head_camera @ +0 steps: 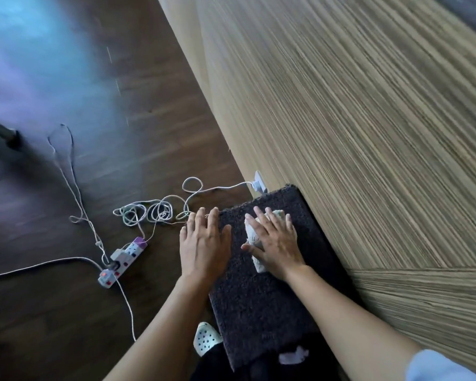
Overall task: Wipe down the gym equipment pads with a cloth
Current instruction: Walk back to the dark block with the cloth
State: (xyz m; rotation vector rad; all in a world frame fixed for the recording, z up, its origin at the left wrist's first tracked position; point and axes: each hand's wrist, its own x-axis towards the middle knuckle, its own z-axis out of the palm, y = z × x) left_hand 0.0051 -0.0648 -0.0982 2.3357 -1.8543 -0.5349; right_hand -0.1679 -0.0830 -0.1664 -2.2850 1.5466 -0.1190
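Note:
A dark brown fuzzy pad (261,298) lies on the floor against a wood-grain wall. A pale crumpled cloth (252,235) sits on the pad's far half. My right hand (275,240) lies flat on the cloth with fingers spread and straight, pressing it onto the pad. My left hand (204,240) rests flat on the pad's left edge, fingers straight, partly over the floor. Most of the cloth is hidden under my right hand.
A striped wood wall (368,133) runs along the right. On the dark floor (94,160) left of the pad lie a white power strip (123,261), tangled white cables (149,213) and a wall plug (259,181). A white clog (205,338) shows below.

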